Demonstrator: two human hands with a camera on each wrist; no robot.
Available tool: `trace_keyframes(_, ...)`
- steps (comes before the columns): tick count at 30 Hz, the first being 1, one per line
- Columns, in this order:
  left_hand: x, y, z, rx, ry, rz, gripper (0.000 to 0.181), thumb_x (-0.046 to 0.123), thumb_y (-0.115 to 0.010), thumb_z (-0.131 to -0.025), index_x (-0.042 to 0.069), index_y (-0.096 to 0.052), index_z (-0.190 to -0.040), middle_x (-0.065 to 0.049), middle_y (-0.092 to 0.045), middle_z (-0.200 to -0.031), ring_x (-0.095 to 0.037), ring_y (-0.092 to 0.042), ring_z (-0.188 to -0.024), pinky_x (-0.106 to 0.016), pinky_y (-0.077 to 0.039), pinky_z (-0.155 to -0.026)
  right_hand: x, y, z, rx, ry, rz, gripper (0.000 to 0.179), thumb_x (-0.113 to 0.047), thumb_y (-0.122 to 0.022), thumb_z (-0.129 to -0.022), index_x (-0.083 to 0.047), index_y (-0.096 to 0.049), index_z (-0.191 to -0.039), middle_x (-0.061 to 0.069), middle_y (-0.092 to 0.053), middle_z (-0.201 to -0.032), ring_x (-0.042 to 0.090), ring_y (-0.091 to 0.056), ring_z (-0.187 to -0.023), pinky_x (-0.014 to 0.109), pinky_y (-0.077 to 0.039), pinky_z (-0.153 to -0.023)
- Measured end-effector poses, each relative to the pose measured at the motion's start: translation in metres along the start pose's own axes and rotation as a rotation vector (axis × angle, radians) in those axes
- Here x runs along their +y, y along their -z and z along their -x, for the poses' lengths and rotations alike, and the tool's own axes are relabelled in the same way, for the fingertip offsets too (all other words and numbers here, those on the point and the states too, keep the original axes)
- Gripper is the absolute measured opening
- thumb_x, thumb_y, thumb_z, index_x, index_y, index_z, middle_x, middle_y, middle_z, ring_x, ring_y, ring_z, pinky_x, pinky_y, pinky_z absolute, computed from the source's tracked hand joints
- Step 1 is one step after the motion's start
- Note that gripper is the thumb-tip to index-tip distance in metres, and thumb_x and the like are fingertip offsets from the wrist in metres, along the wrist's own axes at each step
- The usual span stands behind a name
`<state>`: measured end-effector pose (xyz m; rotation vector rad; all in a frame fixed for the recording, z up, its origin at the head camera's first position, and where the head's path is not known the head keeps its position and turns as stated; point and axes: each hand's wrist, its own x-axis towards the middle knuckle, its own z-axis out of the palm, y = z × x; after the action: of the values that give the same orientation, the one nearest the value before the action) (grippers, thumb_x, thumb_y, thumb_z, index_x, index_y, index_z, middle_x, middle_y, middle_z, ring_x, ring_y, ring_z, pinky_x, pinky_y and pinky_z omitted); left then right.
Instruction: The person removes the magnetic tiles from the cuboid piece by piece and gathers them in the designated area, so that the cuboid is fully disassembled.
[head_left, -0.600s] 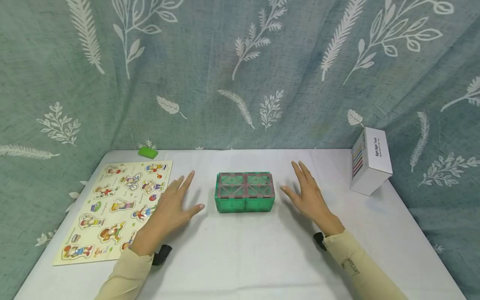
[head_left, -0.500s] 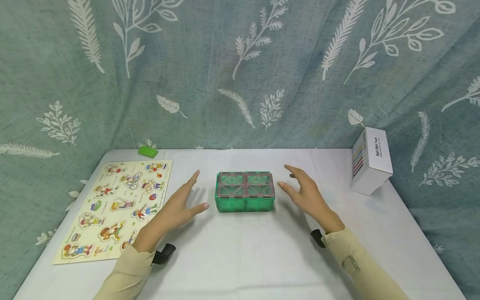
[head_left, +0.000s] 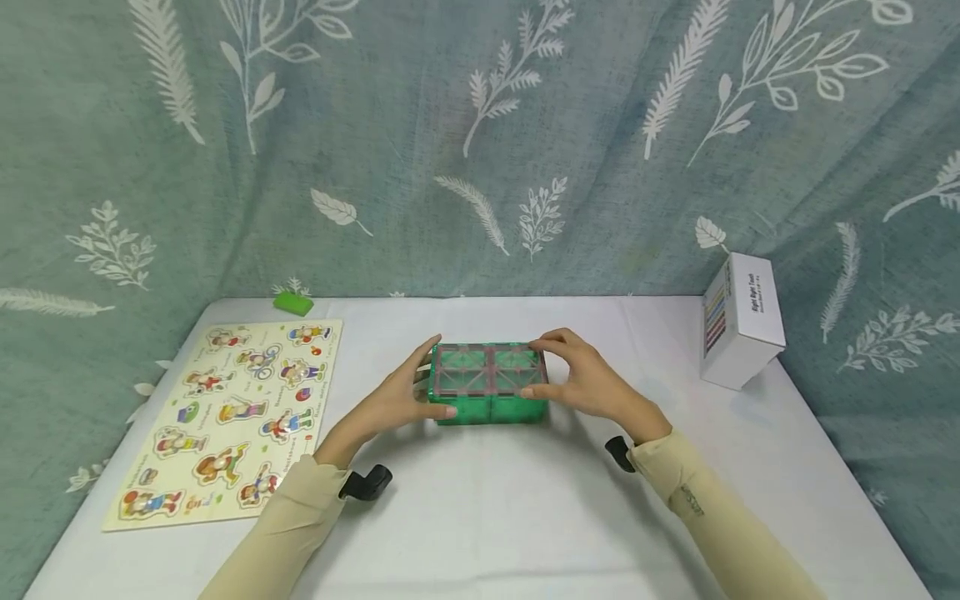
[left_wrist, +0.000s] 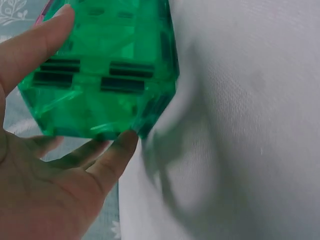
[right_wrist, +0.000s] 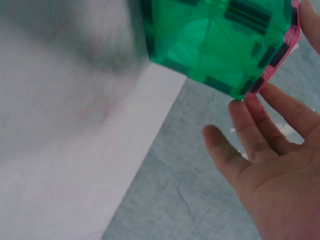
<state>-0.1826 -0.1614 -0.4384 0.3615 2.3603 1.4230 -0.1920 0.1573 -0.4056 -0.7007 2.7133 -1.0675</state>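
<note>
A translucent box of magnetic tiles (head_left: pixel 491 408), green at the sides with pink tiles on top, sits mid-table. My left hand (head_left: pixel 392 406) holds its left end, thumb along the front face. In the left wrist view, the left thumb (left_wrist: pixel 37 47) overlaps the green wall and the fingertips reach the end face (left_wrist: pixel 85 112). At the right end, my right hand (head_left: pixel 588 385) grips the box by its upper part, thumb at the front edge and fingers at the back. In the right wrist view, fingertips meet the pink top's edge (right_wrist: pixel 272 67); the right thumb is mostly out of frame.
Left on the white-covered table (head_left: pixel 480 517) lies a wooden puzzle board (head_left: pixel 225 417) with cartoon figures. A green block (head_left: pixel 293 303) is at the back left edge. A white box (head_left: pixel 742 321) stands at the back right against the leaf-patterned curtain (head_left: pixel 405 250).
Both hands have moved inward from either side of the magnetic tile box and taken hold of its ends. The box stays in the same place.
</note>
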Motion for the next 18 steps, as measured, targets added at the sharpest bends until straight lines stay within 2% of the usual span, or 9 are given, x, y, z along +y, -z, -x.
trace_keyframes(7,0.0016,-0.0022,-0.0025,0.004,0.023,0.021,0.117,0.025,-0.089,-0.076,0.031,-0.009,-0.162,-0.015,-0.015,-0.169,-0.043,-0.017,-0.155,-0.065,-0.027,-0.12,-0.0038,0.0058,-0.0038,-0.061,-0.016,0.051,0.091,-0.048,-0.084,-0.078,-0.012,-0.045,-0.151,0.011,-0.042,-0.148,0.035,-0.046,-0.137,0.055,-0.045,-0.109)
trace_keyframes(13,0.0001,-0.0027,-0.0047,-0.002,0.017,0.068,0.116,0.017,-0.089,-0.075,0.031,-0.012,-0.161,-0.011,-0.01,-0.17,-0.044,-0.013,-0.156,-0.066,-0.023,-0.12,-0.0035,0.0092,-0.0062,-0.079,-0.031,0.041,0.091,-0.048,-0.085,-0.076,-0.011,-0.046,-0.15,0.009,-0.044,-0.142,0.035,-0.048,-0.133,0.053,-0.045,-0.107)
trace_keyframes(18,-0.0034,-0.0012,-0.0054,-0.003,-0.006,0.07,0.115,0.015,-0.089,-0.074,0.03,-0.015,-0.16,-0.014,-0.013,-0.169,-0.046,-0.015,-0.154,-0.066,-0.022,-0.121,-0.0019,0.0105,-0.008,-0.09,-0.036,0.041,0.089,-0.051,-0.086,-0.074,-0.014,-0.05,-0.147,0.008,-0.045,-0.139,0.034,-0.049,-0.131,0.052,-0.045,-0.105)
